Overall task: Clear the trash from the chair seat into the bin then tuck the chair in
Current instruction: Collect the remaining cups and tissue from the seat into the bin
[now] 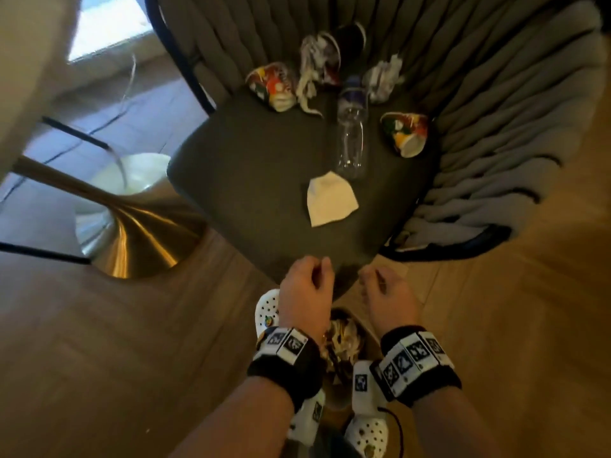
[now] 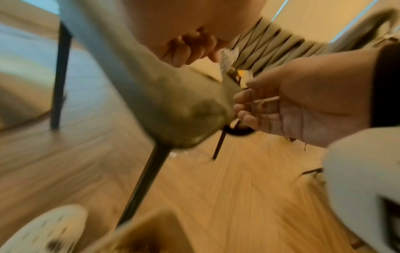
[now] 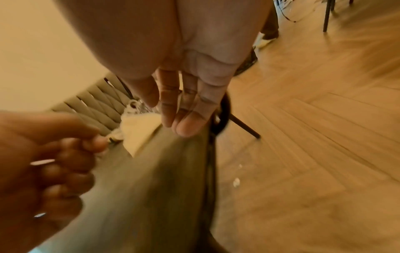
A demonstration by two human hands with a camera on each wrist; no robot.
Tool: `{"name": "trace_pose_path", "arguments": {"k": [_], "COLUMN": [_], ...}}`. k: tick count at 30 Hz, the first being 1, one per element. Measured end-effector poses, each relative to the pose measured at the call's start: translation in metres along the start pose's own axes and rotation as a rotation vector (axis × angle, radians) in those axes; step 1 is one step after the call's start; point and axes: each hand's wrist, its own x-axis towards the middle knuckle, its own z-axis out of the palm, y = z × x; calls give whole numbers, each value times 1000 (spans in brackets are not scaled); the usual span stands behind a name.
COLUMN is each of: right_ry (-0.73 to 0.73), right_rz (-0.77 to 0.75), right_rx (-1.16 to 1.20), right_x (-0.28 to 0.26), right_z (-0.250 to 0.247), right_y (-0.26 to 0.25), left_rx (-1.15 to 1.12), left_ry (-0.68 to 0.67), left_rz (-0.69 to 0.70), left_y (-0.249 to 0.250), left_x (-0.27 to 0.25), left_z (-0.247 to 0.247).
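Observation:
The chair's dark seat (image 1: pixel 264 166) holds several pieces of trash. A white napkin (image 1: pixel 330 201) lies nearest me, with a clear plastic bottle (image 1: pixel 352 133) behind it. Two crushed colourful paper cups (image 1: pixel 272 85) (image 1: pixel 405 133) and crumpled paper wads (image 1: pixel 317 64) (image 1: pixel 383 79) lie toward the backrest. My left hand (image 1: pixel 307 282) hovers at the seat's front corner with fingers (image 2: pixel 190 49) curled and nothing in them. Beside it, my right hand (image 1: pixel 383 289) is empty, its fingers (image 3: pixel 190 102) nearly straight. The brown bin (image 1: pixel 370 337) stands on the floor under my wrists, with trash inside.
A woven grey backrest (image 1: pixel 512 127) wraps round the seat's back and right side. A gold table pedestal (image 1: pixel 132 239) stands left of the chair, under a pale tabletop (image 1: pixel 26 77). My white clogs (image 1: pixel 267 309) flank the bin on the wooden floor (image 1: pixel 496 325).

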Motion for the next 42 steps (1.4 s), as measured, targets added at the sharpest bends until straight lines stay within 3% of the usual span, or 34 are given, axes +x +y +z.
{"name": "trace_pose_path", "arguments": {"k": [3, 8, 12, 16, 21, 23, 25, 27, 29, 31, 34, 38, 42], "right_ry": [94, 375, 525, 396, 312, 303, 364, 415, 378, 248, 93, 145, 249], "right_rz": [-44, -82, 16, 301, 467, 459, 349, 192, 107, 121, 193, 282, 333], "right_rx": [40, -26, -140, -252, -78, -30, 85, 270, 381, 337, 149, 98, 180], "right_x": [38, 117, 193, 241, 248, 243, 239, 241, 252, 271, 298, 307, 291], "right_z": [-24, -48, -58, -67, -67, -71, -80, -92, -98, -94, -81, -78, -80], "right_y": [-58, -123, -146, -151, -161, -171, -187, -212, -235, -251, -253, -239, -224], "left_rx": [149, 417, 81, -122, -124, -82, -51, 32, 164, 253, 217, 189, 14], "left_ry": [-28, -319, -359, -272, -61, -24, -42, -97, -200, -251, -190, -178, -124], "left_rz": [15, -22, -66, -99, -132, -167, -184, -179, -174, -154, -126, -138, -152], "left_y": [28, 42, 27, 15, 38, 55, 70, 78, 76, 70, 62, 54, 48], "left_x": [75, 149, 161, 174, 265, 308, 345, 371, 384, 385, 381, 371, 348], "left_z": [2, 5, -17, -61, -91, -92, -88, -81, -73, -68, -67, -72, -81]}}
